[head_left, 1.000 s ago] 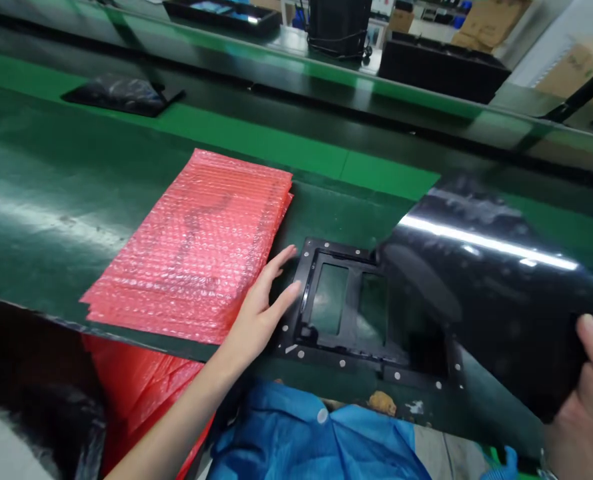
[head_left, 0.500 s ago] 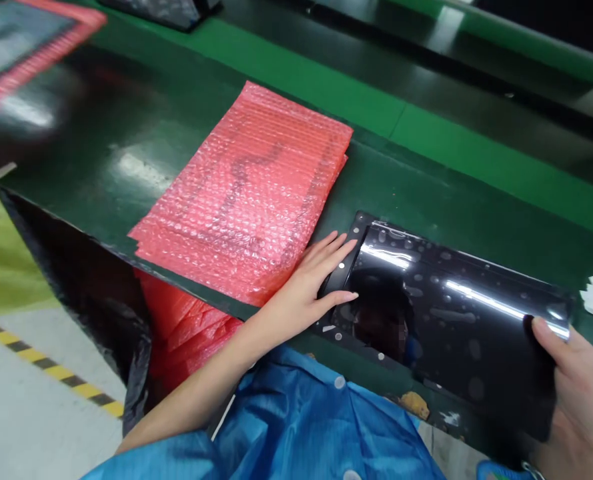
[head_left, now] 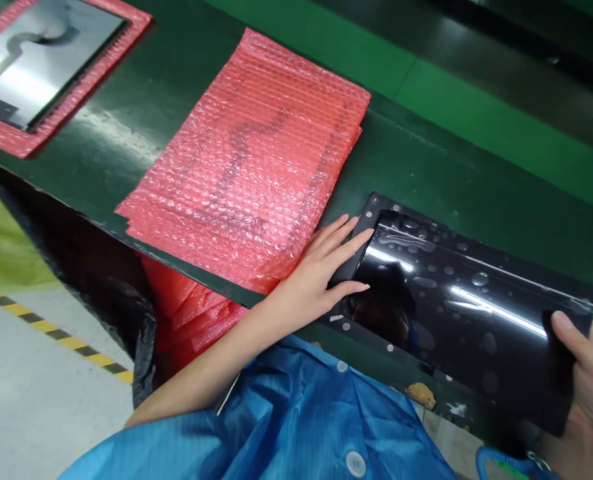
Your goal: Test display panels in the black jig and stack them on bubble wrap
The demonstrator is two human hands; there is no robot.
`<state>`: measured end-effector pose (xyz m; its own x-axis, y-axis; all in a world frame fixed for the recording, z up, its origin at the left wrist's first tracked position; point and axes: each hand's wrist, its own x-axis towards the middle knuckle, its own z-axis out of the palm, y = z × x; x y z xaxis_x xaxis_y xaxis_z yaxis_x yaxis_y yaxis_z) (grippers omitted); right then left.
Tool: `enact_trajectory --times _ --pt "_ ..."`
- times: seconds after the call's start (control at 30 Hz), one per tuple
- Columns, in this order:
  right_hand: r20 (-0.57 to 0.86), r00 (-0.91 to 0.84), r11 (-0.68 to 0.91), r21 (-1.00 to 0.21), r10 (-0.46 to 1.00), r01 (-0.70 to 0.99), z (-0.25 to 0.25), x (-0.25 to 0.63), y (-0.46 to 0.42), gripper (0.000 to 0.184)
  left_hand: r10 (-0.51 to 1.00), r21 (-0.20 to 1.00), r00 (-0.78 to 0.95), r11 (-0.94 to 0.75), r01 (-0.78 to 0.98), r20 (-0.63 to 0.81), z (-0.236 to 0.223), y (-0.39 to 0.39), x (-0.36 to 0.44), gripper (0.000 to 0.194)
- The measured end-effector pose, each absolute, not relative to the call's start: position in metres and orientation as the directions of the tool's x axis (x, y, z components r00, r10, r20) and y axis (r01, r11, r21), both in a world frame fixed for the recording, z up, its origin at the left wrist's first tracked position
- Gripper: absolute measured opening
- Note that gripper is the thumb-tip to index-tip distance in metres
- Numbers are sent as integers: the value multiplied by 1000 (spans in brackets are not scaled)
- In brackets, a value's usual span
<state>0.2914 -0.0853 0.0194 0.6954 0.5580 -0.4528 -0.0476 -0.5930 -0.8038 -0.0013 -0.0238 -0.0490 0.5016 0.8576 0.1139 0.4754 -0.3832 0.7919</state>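
A glossy black display panel [head_left: 441,313], its clear film full of bubbles, is raised at its right end. My right hand [head_left: 589,373] grips that end, thumb on top and fingers underneath. At the panel's left end is a flat black frame [head_left: 356,265] with pale round dots. My left hand [head_left: 321,270] lies on the frame's left edge, fingers stretched out and thumb apart. Close beside it, a pile of red bubble-wrap bags [head_left: 256,153] shows dark shapes through the top one.
On the far left, a screen with a ribbon cable [head_left: 41,60] rests on red bubble wrap. More red bags [head_left: 191,320] fill a black-lined container [head_left: 86,267] below the edge of the green table [head_left: 456,180]. A blue coiled cord [head_left: 501,460] is near my right wrist.
The view has shifted, showing more of the screen on the left. My right hand still grips the panel's right end, and my left hand stays on the frame's edge.
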Motion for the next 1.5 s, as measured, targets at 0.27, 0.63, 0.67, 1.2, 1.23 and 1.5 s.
enact_trajectory --times 0.27,0.63,0.67,1.2,1.23,1.5 --pt "-447 706 -625 -781 549 -9 24 293 -84 50 852 767 514 -395 506 100 -43 -25 0 48" --pt "-439 691 -604 -797 574 -4 24 292 -81 51 819 655 557 -496 570 135 -45 -28 5 49" --pt "-453 691 -608 -794 563 -26 24 293 -79 54 819 651 556 -501 570 143 -45 -29 5 48" --pt "-423 442 -529 -112 791 841 24 351 -63 78 848 644 525 -445 622 78 -41 -29 5 45" --pt "-424 434 -508 -75 795 858 25 352 -62 80 850 631 521 -445 635 76 -40 -29 5 45" --pt "-335 401 -503 -323 853 801 25 362 -99 69 769 462 594 -626 628 235 -30 -53 58 48"
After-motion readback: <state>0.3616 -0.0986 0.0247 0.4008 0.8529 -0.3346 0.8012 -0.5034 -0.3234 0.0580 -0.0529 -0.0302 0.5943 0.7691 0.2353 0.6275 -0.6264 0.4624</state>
